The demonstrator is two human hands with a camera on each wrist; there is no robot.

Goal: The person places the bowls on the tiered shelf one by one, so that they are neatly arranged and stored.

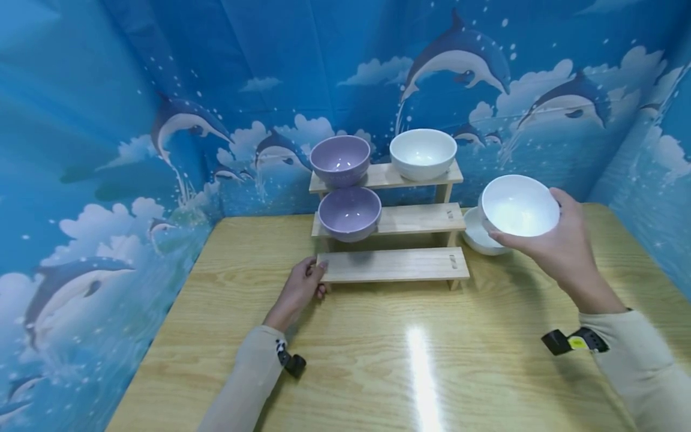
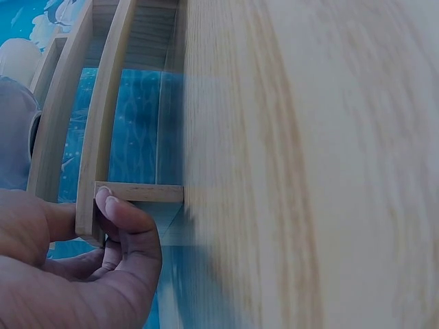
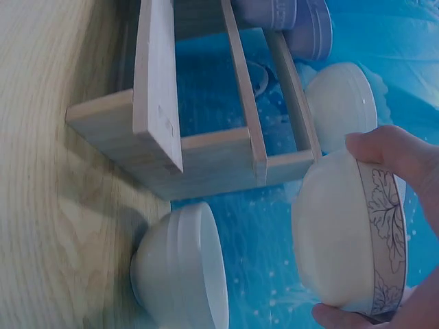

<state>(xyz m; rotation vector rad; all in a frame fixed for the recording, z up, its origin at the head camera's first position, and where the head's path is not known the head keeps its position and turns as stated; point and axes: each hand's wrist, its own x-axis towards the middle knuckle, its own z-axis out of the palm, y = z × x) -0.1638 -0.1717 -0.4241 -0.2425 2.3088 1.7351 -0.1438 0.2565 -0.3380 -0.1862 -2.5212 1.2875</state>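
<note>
My right hand (image 1: 567,243) grips a white bowl (image 1: 520,206) by its sides, held up off the table at the right of a wooden three-step rack (image 1: 385,265). In the right wrist view a band of dark leaf drawing runs round this bowl (image 3: 336,233). Below it, a second white bowl (image 1: 483,235) stands on the table, partly hidden in the head view. My left hand (image 1: 299,288) pinches the left end of the rack's lowest step, thumb on top and fingers beneath, as the left wrist view of the hand (image 2: 103,267) shows.
On the top step sit a purple bowl (image 1: 341,161) and a white bowl (image 1: 423,154). Another purple bowl (image 1: 349,214) rests at the left of the middle step. Blue dolphin-print cloth (image 1: 324,72) hangs behind and beside the wooden table (image 1: 356,354).
</note>
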